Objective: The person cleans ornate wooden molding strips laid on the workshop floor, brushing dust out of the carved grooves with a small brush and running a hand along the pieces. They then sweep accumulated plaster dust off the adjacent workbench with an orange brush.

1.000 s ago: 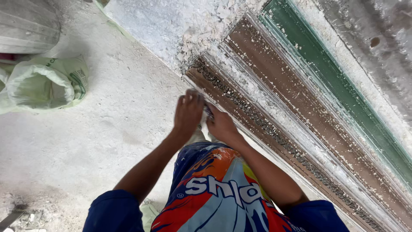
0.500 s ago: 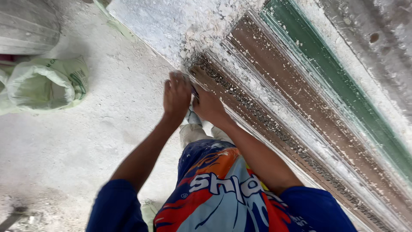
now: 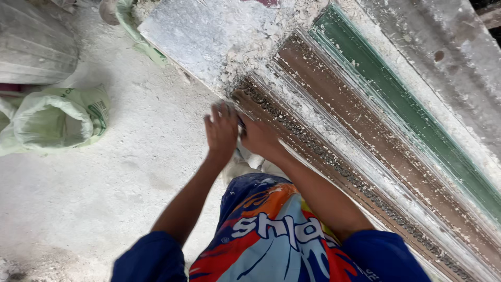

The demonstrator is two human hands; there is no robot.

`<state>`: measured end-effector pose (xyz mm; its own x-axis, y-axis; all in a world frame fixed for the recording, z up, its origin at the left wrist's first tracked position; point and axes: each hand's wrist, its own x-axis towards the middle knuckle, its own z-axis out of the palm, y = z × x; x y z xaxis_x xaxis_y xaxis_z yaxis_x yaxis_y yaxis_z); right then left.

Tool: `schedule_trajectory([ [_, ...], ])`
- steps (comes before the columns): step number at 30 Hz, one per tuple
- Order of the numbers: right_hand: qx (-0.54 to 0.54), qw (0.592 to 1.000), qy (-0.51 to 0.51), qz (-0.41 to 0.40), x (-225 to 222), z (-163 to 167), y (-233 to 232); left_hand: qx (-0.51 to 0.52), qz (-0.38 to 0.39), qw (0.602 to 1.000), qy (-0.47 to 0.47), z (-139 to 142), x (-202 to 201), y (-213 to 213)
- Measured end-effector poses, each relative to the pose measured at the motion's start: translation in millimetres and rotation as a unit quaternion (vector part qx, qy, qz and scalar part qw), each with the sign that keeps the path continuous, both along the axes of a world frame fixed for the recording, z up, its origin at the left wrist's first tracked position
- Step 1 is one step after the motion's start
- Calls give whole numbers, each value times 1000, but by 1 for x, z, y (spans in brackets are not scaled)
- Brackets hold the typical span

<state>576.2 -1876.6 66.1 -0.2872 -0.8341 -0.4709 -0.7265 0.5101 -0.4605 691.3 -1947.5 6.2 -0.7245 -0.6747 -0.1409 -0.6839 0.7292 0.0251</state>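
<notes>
1. Dusty white plaster coats the floor (image 3: 94, 188), where a pale green sack (image 3: 49, 122) lies well apart from the hands.
2. Long brown ornate moulding strip (image 3: 334, 162), crusted with white crumbs, runs diagonally beside a green strip (image 3: 412, 125).
3. Left hand (image 3: 222, 130) and right hand (image 3: 258, 137), fingers curled, press together at its upper end.
4. Whatever they pinch is hidden.

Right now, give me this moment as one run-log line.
left hand: beside right, grip unclear | right hand: on brown patterned mould end | green mould: apart | sack: on floor
</notes>
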Motion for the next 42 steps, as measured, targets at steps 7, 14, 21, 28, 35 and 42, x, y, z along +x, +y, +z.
schedule_trajectory([
  [7, 79, 996, -28, -15, -29, 18, 81, 88, -47, 995, -4, 28, -24, 71],
  [14, 12, 987, -152, -54, -33, -23, 34, 39, -11, 999, -19, 36, -25, 17],
  [21, 27, 989, -115, -87, -22, -16, 57, 59, -54, 997, -23, 37, -18, 30],
  [28, 40, 946, -274, -169, -25, -12, 40, 75, 0, 995, 68, 16, -6, 36],
  [35, 47, 859, -432, -272, -50, 19, 53, 158, 138, 942, 263, -3, 84, 12],
  [42, -24, 853, -458, -249, 36, 10, 11, 636, 350, 506, 465, 9, 45, 53],
])
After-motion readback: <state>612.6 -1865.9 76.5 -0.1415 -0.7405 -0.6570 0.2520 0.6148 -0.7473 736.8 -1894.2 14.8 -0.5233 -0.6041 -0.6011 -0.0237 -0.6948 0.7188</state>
